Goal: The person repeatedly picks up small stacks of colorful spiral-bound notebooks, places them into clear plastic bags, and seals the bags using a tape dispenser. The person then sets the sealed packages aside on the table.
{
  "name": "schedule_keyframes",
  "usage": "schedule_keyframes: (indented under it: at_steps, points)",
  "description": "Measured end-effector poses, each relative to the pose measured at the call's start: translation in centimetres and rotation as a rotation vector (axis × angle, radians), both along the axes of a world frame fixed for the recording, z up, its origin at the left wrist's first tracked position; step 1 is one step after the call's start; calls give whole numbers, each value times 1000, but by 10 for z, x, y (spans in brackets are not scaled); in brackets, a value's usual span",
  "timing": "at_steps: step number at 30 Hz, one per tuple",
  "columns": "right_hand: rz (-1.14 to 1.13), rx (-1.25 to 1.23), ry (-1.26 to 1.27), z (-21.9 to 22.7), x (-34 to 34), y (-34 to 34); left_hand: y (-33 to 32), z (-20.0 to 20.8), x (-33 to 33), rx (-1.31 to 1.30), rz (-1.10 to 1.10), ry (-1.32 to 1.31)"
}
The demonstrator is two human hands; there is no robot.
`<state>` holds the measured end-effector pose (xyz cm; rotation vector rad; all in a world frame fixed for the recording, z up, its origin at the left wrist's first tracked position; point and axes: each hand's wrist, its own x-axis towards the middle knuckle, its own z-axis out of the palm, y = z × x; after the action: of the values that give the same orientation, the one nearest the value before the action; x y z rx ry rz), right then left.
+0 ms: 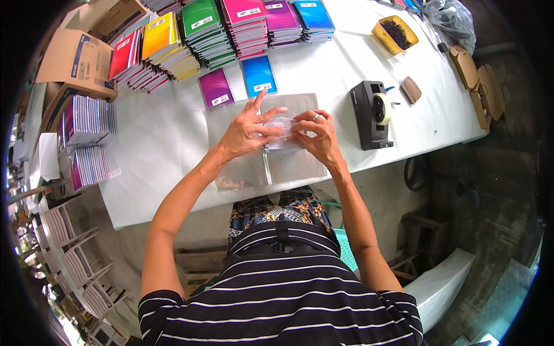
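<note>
Between my two hands is a small, thin whitish see-through plastic piece [281, 128], creased and slightly raised. My left hand [247, 131] grips its left side, with one finger lifted away and the others bent onto the plastic. The right hand [318, 137], with a ring on one finger, pinches the opposite edge. Beneath both hands, clear plastic sheets [234, 175] lie flat on the white-covered table [156, 167]. Just beyond them are a purple spiral notebook [216, 86] and a blue spiral notebook [259, 74]. My fingers partly hide the plastic piece.
Stacks of red, yellow, green [202, 26], pink, purple and blue notebooks line the far side. More notebooks [89, 124] stand at the left by a cardboard box [81, 60]. To the right are a black tape dispenser [369, 115], a brown block [411, 90] and a yellow tub [395, 34].
</note>
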<state>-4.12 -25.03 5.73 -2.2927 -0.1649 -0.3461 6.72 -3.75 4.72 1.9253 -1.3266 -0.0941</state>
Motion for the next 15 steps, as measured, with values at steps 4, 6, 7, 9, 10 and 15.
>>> schedule_keyframes:
  at_steps: [4,6,7,9,10,15]
  points:
    - [-2,4,13,-1,2,-1,-4,0,1,-125,-22,-38]
    - [-5,31,36,0,4,-2,-7,0,1,-174,-22,7]
    - [-6,45,47,1,5,-2,-8,1,0,-197,-21,30]
    - [-94,188,113,4,7,2,-14,7,-6,-262,85,381]
    - [-138,259,145,5,8,3,-16,10,-7,-291,139,557]
    - [-18,596,442,2,21,-8,-12,-10,34,227,-148,1165]
